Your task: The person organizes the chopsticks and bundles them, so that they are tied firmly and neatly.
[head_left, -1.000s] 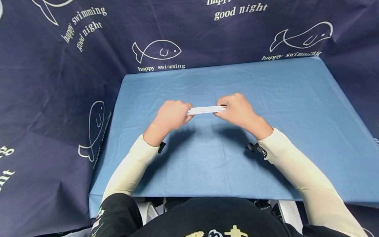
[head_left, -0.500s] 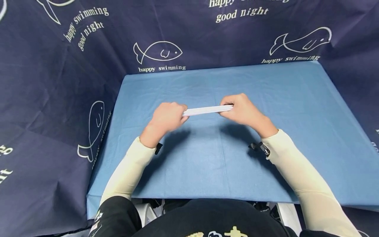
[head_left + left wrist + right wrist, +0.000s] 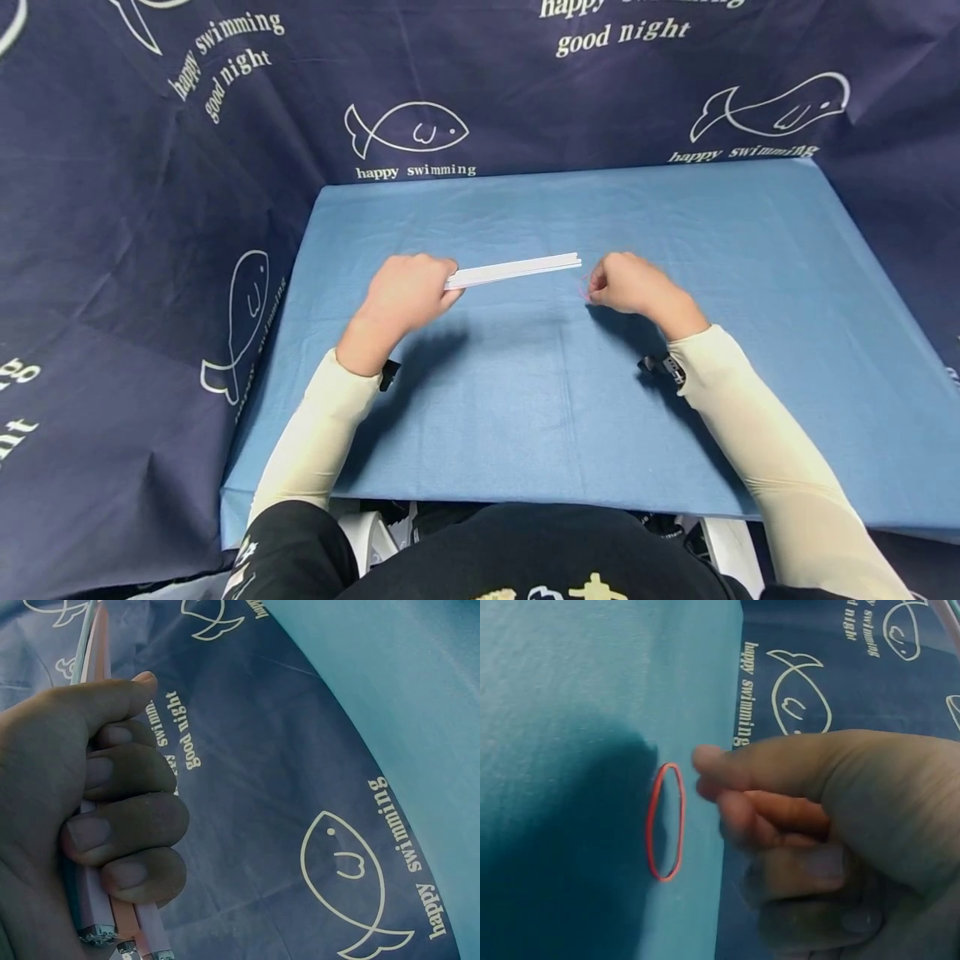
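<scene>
My left fingers (image 3: pixel 131 825): curled tight round the sticks (image 3: pixel 517 270), no slack showing. My right fingers (image 3: pixel 802 870): bent in, thumb tip close to the index; can't tell if they pinch anything. The band (image 3: pixel 649 825) sits at their tips in the head view, but a small gap shows in the right wrist view.

Key relation, head view: band at 9 o'clock of my right fingers, right hand clearly nearer. In the right wrist view its long axis runs 12 to 6. Sticks run from my left fingers toward 3 o'clock, tipped slightly to 2; free end at 11 o'clock of my right fingertips, apart from them.

Counts: one band, red, closed loop. Sticks: at least three butt ends, total hidden in my grip. One table (image 3: pixel 480 433) below, blue cover.
</scene>
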Motion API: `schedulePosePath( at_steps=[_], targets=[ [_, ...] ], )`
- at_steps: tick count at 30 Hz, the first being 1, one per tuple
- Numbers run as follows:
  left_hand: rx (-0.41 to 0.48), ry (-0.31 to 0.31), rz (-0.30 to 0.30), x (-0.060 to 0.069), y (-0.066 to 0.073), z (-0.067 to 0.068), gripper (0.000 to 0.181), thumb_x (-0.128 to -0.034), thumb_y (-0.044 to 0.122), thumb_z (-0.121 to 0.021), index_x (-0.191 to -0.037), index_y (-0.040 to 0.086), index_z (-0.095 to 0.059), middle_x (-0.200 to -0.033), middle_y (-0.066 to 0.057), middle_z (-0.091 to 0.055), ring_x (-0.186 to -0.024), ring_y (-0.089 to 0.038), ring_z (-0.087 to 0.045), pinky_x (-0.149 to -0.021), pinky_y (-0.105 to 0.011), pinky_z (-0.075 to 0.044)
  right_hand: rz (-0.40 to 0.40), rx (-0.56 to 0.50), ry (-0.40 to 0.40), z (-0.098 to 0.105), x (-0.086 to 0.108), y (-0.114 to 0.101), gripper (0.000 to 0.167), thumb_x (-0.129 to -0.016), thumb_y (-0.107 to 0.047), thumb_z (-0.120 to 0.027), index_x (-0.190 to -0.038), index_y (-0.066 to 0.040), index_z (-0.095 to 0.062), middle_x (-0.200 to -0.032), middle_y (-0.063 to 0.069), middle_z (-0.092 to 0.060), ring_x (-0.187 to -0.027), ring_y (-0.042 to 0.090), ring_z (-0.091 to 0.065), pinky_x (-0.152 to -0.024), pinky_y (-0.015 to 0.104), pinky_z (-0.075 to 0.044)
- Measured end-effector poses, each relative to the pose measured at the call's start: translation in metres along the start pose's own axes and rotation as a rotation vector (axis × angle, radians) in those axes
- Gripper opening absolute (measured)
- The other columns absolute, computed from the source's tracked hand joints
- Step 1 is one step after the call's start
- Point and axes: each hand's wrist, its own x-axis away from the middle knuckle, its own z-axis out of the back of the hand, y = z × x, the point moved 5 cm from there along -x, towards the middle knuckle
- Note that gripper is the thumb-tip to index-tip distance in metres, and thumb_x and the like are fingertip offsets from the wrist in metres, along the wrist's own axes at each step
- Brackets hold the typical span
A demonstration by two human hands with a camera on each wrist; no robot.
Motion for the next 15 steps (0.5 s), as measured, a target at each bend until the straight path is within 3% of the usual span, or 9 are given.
schedulePosePath(
  at_steps=[4, 7, 9, 15],
  targets=[
    [0.004, -0.012, 0.001, -0.001, 0.001, -0.002, 0.026, -0.1016, 0.03, -0.063, -0.08, 0.016, -0.059, -0.069, -0.001, -0.059, -0.065, -0.025, -0.06, -0.06, -0.047, -0.051, 0.012, 0.036, -0.016, -0.005, 0.001, 0.005, 0.033, -0.09, -0.011, -0.07, -0.059, -0.017, -0.059, -0.059, -0.006, -0.047, -0.059, 0.015, -0.04, -0.059, 0.031, -0.033],
    [0.012, -0.016, -0.006, -0.001, 0.002, -0.003, 0.026, -0.1008, 0.029, -0.062, -0.079, 0.016, -0.058, -0.068, -0.001, -0.057, -0.064, -0.025, -0.059, -0.059, -0.047, -0.05, 0.017, 0.038, -0.037, -0.009, 0.0, 0.008, 0.042, -0.089, -0.007, -0.064, -0.055, -0.02, -0.045, -0.055, -0.007, -0.031, -0.056, 0.012, -0.026, -0.056, 0.028, -0.023],
    [0.019, -0.015, -0.011, -0.002, 0.003, -0.003, 0.026, -0.1001, 0.028, -0.062, -0.078, 0.016, -0.058, -0.067, -0.001, -0.056, -0.063, -0.025, -0.058, -0.058, -0.046, -0.049, 0.011, 0.046, -0.045, -0.011, 0.0, 0.008, 0.042, -0.09, -0.007, -0.062, -0.055, -0.02, -0.041, -0.056, -0.007, -0.027, -0.056, 0.012, -0.022, -0.055, 0.028, -0.02],
    [0.027, -0.031, -0.014, -0.002, 0.004, -0.004, 0.025, -0.1006, 0.028, -0.061, -0.079, 0.015, -0.058, -0.067, -0.001, -0.057, -0.063, -0.026, -0.058, -0.057, -0.045, -0.048, -0.031, 0.106, -0.112, -0.019, -0.006, 0.007, 0.041, -0.101, -0.02, -0.063, -0.062, -0.017, -0.051, -0.057, -0.005, -0.035, -0.052, 0.012, -0.031, -0.052, 0.028, -0.026]
  ],
)
